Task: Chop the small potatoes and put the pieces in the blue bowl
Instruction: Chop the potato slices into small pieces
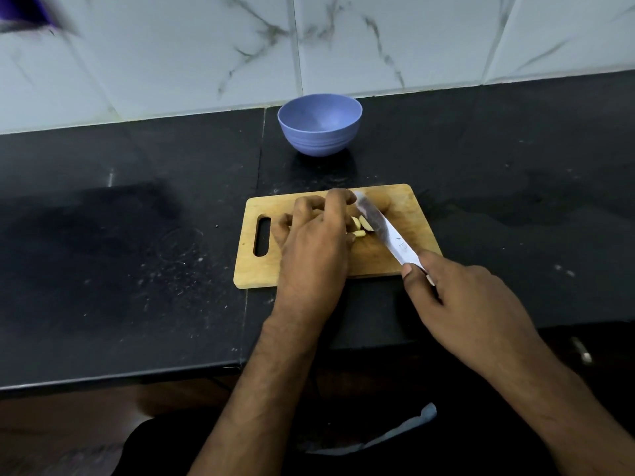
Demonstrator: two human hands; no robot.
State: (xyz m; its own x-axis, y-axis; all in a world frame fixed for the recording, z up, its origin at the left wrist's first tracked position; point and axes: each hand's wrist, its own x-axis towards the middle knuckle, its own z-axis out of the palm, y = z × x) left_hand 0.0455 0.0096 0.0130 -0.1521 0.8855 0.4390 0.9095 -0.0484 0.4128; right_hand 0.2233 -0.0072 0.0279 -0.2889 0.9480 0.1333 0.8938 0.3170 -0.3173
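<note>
A wooden cutting board (409, 242) lies on the black counter. Pale potato pieces (360, 225) sit near its middle. My left hand (314, 245) rests over the board with curled fingers pressing on the potato, which it mostly hides. My right hand (464, 304) grips the handle of a knife (381, 230), whose blade angles up and left across the board right beside the pieces. The blue bowl (320, 123) stands behind the board near the wall, and I see nothing inside it.
The black counter (137, 235) spreads left and right, with its front edge close to my body. A white marble-tiled wall (343, 46) rises behind the bowl. A blurred purple object (24, 10) shows at the top left corner.
</note>
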